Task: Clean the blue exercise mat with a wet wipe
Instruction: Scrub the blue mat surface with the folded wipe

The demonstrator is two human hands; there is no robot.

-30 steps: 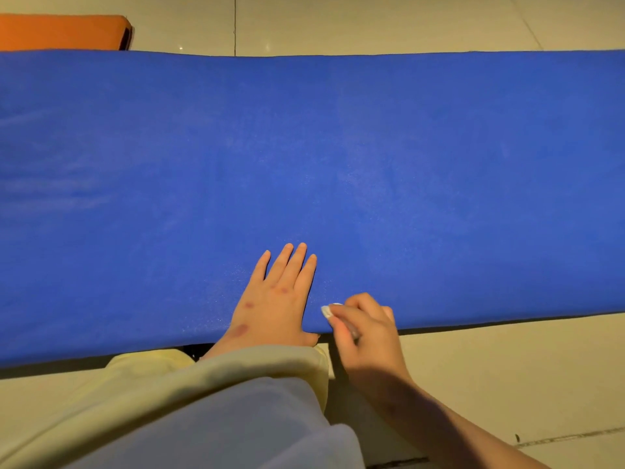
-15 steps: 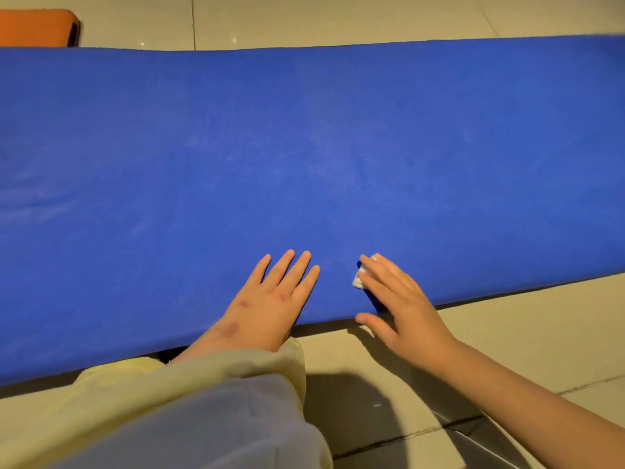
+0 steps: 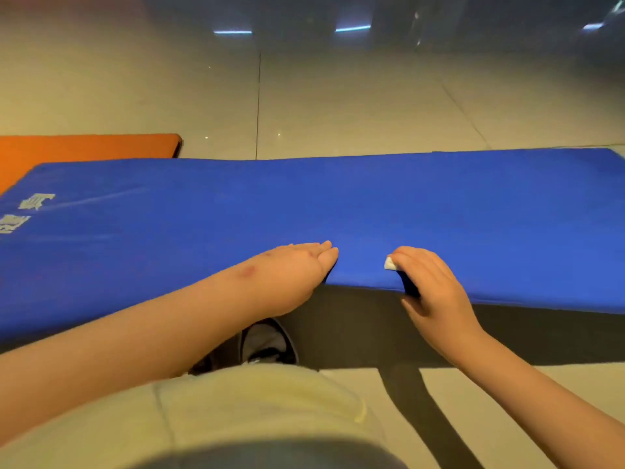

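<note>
The blue exercise mat [image 3: 338, 204] stretches across the floor, and its near edge is raised so the dark underside [image 3: 355, 323] shows. My left hand [image 3: 297, 269] holds that edge, with its fingers flat on top; its thumb is hidden. My right hand [image 3: 429, 286] grips the edge a little to the right, thumb below and fingers curled on top. Under its fingertips a small folded white wet wipe [image 3: 390, 264] is pinned against the mat.
An orange mat [image 3: 84, 147] lies on the tiled floor [image 3: 372, 106] behind the blue mat's far left corner. My shoe [image 3: 267, 343] is under the raised edge, with my knee in pale trousers [image 3: 253, 411] in front. White print [image 3: 23, 211] marks the mat's left end.
My view has tilted up and back. The near edge of the mat has come up off the floor with both hands on it. My right thumb has gone under the edge.
</note>
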